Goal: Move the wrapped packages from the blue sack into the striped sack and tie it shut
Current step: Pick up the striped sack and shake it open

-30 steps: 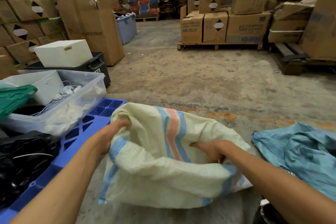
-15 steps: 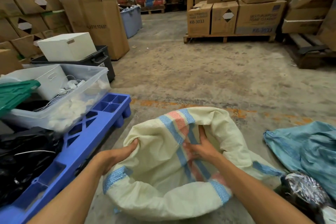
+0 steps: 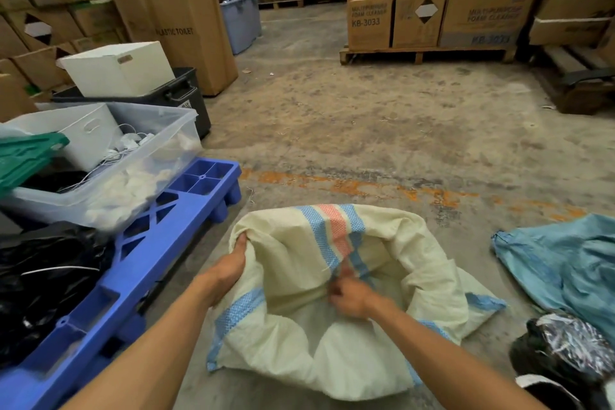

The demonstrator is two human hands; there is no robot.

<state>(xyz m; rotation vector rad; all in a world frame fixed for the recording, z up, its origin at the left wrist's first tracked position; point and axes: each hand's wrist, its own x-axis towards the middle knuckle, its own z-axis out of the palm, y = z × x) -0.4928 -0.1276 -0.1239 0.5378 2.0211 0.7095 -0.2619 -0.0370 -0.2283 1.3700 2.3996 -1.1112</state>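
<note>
The cream striped sack (image 3: 296, 339) with blue and red bands lies on the concrete floor in front of me, its mouth spread wide. My left hand (image 3: 229, 271) grips the left rim of the mouth. My right hand (image 3: 349, 298), blurred, is inside the opening, its fingers closed on the striped cloth. The blue sack (image 3: 565, 263) lies crumpled on the floor at the right. A dark, shiny wrapped package (image 3: 565, 343) lies at the lower right, just below the blue sack.
A blue plastic pallet (image 3: 133, 263) runs along my left, carrying a clear bin (image 3: 146, 160) of white items and black bags (image 3: 43, 280). Cardboard boxes are stacked at the left and on a wooden pallet (image 3: 426, 51) further back. Bare concrete lies beyond the sack.
The sack's mouth has been spread wider and now lies lower on the floor. My right hand has gone from the far striped side to the middle of the opening. The view has tilted down.
</note>
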